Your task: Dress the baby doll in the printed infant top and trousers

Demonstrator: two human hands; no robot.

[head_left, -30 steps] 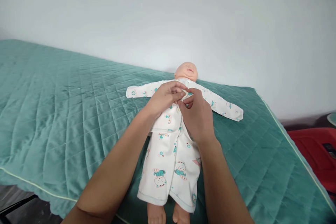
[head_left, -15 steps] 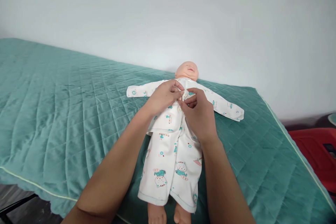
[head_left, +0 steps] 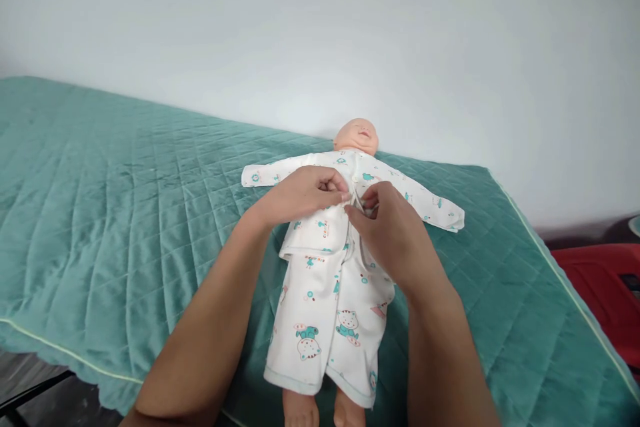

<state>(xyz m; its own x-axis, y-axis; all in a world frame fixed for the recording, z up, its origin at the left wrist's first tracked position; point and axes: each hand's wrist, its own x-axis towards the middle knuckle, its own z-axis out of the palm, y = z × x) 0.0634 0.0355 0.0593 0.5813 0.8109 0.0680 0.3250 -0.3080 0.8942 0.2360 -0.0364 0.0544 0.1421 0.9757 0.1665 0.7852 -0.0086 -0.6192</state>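
Note:
A baby doll (head_left: 357, 136) lies on its back, head away from me and feet toward me. It wears a white printed shirt (head_left: 320, 235) with arms spread wide, and matching white trousers (head_left: 305, 307). My left hand (head_left: 313, 190) pinches one front edge of the shirt at the doll's chest. Just opposite, my right hand (head_left: 390, 223) grips the other front edge between thumb and fingers. The fabric is lifted slightly between my fingertips. Above them a button shows on the upper front; any button in the fingers is hidden.
A green quilted cover (head_left: 150, 213) spreads under the doll, with a pale piped edge. Behind it stands a white wall (head_left: 300, 33). A red object (head_left: 595, 293) sits beyond the right edge, and a dark metal bar (head_left: 33, 390) shows at lower left.
Both hands have moved a little down the shirt front, toward the doll's waist. The upper button they were at is now uncovered. The doll lies much as before.

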